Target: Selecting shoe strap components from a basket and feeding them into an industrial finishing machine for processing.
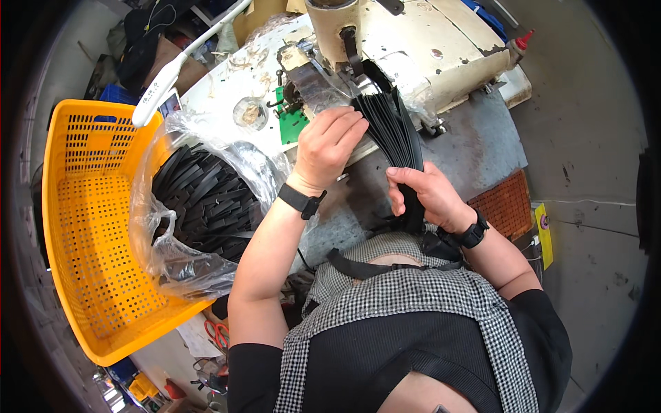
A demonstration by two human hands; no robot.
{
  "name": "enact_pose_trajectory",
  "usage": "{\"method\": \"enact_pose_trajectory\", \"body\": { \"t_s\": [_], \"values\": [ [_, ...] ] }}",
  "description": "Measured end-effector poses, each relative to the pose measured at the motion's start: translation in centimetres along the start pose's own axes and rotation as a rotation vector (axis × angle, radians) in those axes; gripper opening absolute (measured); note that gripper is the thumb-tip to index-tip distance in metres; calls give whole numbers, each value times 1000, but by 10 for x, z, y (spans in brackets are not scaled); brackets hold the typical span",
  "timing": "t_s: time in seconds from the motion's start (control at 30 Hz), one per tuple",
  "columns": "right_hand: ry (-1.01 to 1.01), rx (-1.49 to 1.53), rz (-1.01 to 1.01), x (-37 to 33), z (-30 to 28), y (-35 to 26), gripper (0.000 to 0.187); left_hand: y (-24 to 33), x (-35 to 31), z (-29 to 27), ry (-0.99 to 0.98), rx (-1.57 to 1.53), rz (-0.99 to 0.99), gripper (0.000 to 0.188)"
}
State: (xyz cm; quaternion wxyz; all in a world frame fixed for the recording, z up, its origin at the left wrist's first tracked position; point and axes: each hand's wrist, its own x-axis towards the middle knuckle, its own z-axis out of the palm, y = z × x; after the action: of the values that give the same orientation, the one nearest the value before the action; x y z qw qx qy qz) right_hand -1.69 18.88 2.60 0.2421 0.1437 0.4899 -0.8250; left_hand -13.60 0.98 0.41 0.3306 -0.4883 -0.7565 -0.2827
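Note:
A fan of flat black strips (387, 120) hangs down from the working end of a cream sewing machine (413, 41) with chipped paint. Around the lower part of this bundle is my right hand (434, 196), its thumb in front and the fingers partly hidden behind. My left hand (327, 148) is closed beside the machine's needle area, fingertips touching the left edge of the strips at their upper end. Whatever lies between those fingertips is hidden. Left of my left forearm, a clear plastic bag (265, 165) holds a heap of loose black strips (206, 199).
A yellow perforated crate (96, 241) stands at the left, with the bag in it. On the white tabletop are a small clear cup (250, 113) and scraps. A white lamp arm (165, 86) reaches in from above. Red-handled scissors (217, 332) lie below the crate.

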Motion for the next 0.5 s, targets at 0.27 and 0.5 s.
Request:
{"method": "enact_pose_trajectory", "body": {
  "t_s": [0.27,0.5],
  "values": [
    [-1,7,-14,-3,-2,0,27,7,0,0,-4,-16,-45,29],
    [38,31,-20,1,-3,-3,25,3,2,5,11,-29,-91,25]
  ]
}}
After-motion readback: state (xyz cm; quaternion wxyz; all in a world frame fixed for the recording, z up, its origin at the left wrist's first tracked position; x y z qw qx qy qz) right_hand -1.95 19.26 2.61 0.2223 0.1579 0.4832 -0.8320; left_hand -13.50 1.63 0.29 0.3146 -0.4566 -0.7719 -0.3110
